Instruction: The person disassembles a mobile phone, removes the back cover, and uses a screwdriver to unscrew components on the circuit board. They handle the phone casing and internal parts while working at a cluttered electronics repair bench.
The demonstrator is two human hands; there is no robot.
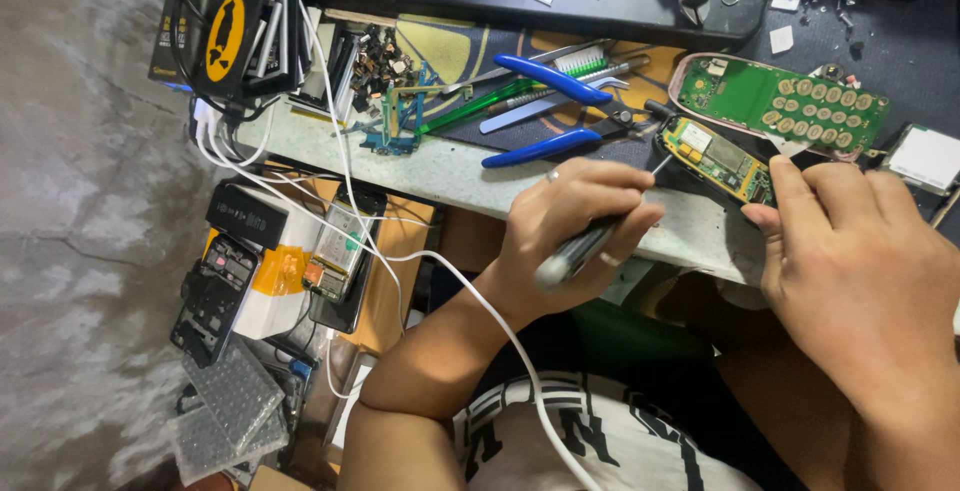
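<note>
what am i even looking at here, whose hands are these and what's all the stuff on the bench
This is a single picture from a camera worn on a person's head, looking down at their own two bare hands. There is no machine.

The left hand grips a thin screwdriver, whose tip points at a small yellow-green circuit board. The right hand steadies that board by its edge with the fingertips.

Just beyond lies a bigger green circuit board with rows of round keypad contacts, sitting in a pinkish phone shell. To its left are blue-handled pliers and what look like green-handled tweezers among other small tools.

A white cable trails across the person's lap. Lower left, below the workbench, is a pile of phone parts and boxes, too cluttered to name one by one.
</note>
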